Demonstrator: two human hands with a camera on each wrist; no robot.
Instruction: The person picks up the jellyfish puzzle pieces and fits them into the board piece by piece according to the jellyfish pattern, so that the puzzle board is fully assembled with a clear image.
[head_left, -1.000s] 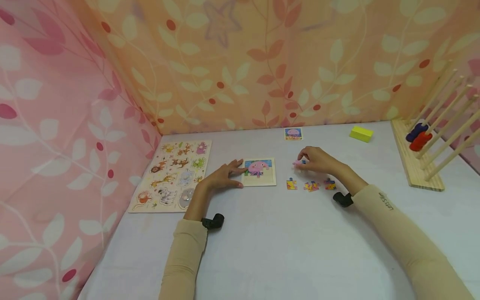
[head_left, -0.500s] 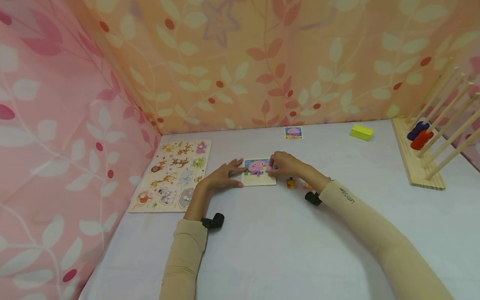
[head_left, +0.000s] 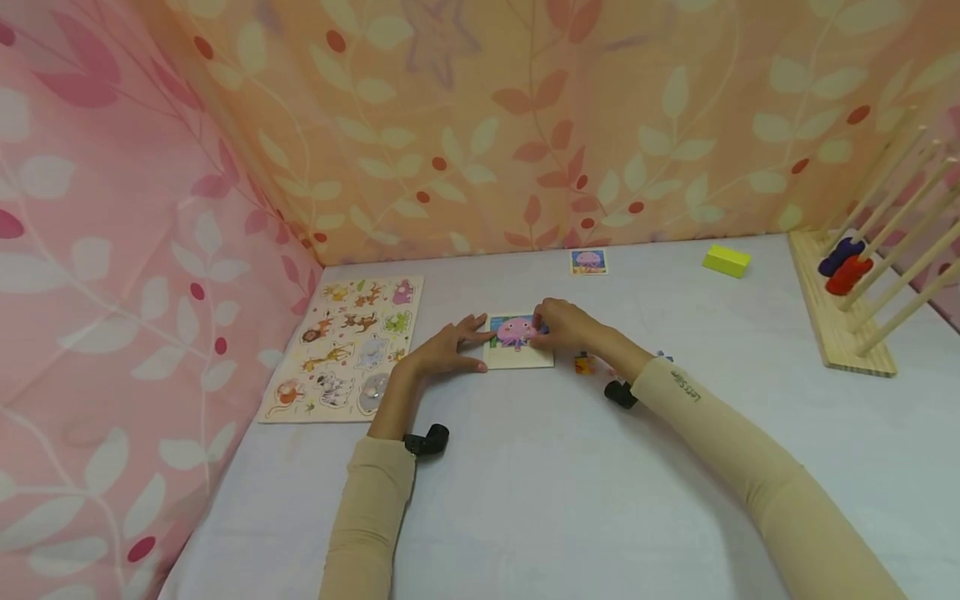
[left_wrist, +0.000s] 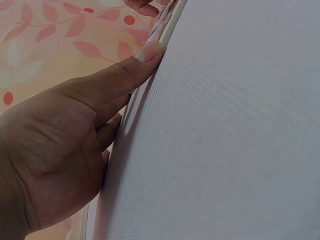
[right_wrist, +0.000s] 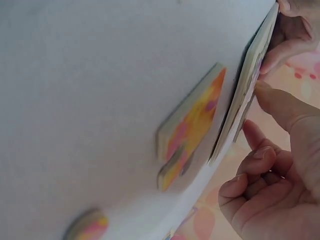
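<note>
Wooden jigsaw board (head_left: 519, 359): my left hand (head_left: 444, 351), fingers spread, touches its left side; my right hand (head_left: 567, 326) pinches a jigsaw piece (head_left: 540, 328) at its right; pressed askew, it could jam.

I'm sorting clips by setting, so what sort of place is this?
Probably a play corner, perhaps set up for filming: a white-covered table holds an animal puzzle board, a small pink-creature puzzle and a wooden peg stand.
</note>
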